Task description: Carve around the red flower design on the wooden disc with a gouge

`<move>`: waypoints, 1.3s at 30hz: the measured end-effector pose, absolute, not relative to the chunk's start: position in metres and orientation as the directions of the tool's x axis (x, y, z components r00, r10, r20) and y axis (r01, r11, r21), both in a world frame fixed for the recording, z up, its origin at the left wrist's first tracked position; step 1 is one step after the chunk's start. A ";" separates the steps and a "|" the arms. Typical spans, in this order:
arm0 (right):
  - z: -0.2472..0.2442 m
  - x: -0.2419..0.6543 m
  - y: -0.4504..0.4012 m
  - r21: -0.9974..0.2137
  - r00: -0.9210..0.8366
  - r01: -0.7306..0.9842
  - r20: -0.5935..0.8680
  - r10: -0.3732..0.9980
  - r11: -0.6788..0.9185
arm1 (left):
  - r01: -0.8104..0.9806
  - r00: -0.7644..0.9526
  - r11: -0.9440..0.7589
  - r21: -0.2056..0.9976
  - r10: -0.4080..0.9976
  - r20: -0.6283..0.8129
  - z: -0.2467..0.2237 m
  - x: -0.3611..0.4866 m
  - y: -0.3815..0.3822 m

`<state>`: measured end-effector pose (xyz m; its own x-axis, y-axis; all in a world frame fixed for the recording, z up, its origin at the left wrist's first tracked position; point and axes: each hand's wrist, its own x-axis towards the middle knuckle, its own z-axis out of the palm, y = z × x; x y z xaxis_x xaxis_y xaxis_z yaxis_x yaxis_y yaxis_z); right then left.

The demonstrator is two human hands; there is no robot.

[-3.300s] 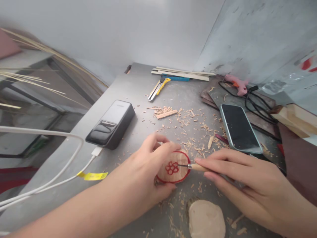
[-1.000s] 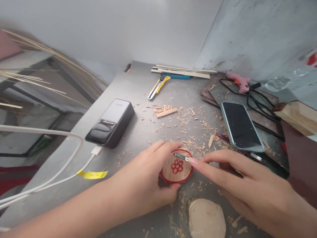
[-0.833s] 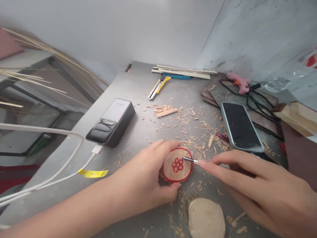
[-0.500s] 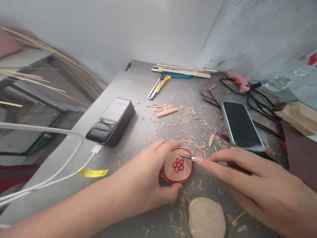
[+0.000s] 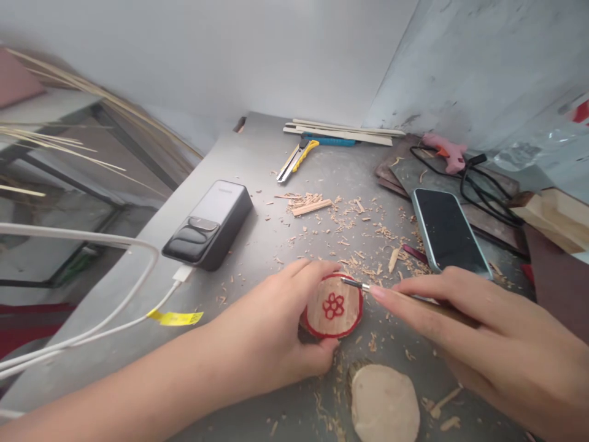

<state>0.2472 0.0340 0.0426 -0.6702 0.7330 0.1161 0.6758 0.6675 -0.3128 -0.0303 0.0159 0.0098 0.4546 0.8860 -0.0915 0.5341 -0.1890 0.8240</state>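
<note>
My left hand (image 5: 280, 325) grips a round wood slice (image 5: 347, 313) by its left side, fingers at the back edge and thumb at the front. The slice has a red painted rim and a red flower outline at its centre. My right hand (image 5: 478, 325) is closed around a thin carving tool (image 5: 355, 283) with a metal tip and a wooden handle. Its tip lies over the slice's upper edge, near the red rim; whether it touches is too small to tell. A second, plain wood slice (image 5: 385, 402) lies nearer the front.
Wood shavings (image 5: 363, 215) litter the grey table (image 5: 257, 147). A power bank (image 5: 209, 224) with a white cable sits left, a phone (image 5: 451, 233) right. Farther back are a yellow cutter (image 5: 297, 161), wooden strips (image 5: 345, 130) and a pink glue gun (image 5: 445, 152).
The tool tip and my right hand have shifted slightly right and up, toward the slice's rim. More of the wooden handle shows. My left hand keeps its hold on the slice.
</note>
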 end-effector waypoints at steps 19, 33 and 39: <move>0.010 0.248 0.050 -0.169 -0.715 0.672 0.104 0.691 0.721 | 0.707 0.438 -0.302 0.640 0.897 -0.061 0.020 -0.037 0.018; 0.008 0.229 0.041 -0.082 -0.669 0.738 0.040 0.742 0.670 | 0.717 0.322 -0.423 0.554 0.906 0.275 0.018 -0.039 0.028; -0.001 0.224 0.046 -0.066 -0.642 0.765 0.014 0.767 0.641 | 0.719 0.294 -0.374 0.586 0.927 0.232 0.040 -0.039 -0.032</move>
<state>0.2237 0.0456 -0.0007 -0.6417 0.7668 0.0136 0.7646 0.6411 -0.0657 -0.0394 -0.0320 0.0401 0.2935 0.9274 0.2320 0.7189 -0.3741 0.5859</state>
